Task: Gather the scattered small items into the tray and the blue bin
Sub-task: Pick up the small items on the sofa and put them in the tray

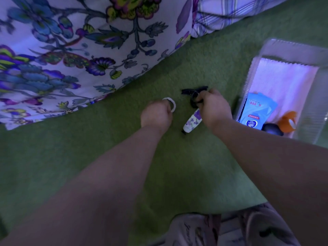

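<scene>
Draping at far left, a floral bedspread [71,50] meets the green carpet [177,166]. The left hand [156,115] pinches a white ring [173,104]. The right hand [214,107] grips a black hair tie [191,102], beside a black claw clip [188,90] and a floral tube [192,121]. Rightmost, the clear tray [292,48] holds a blue wipes packet [255,110].
</scene>
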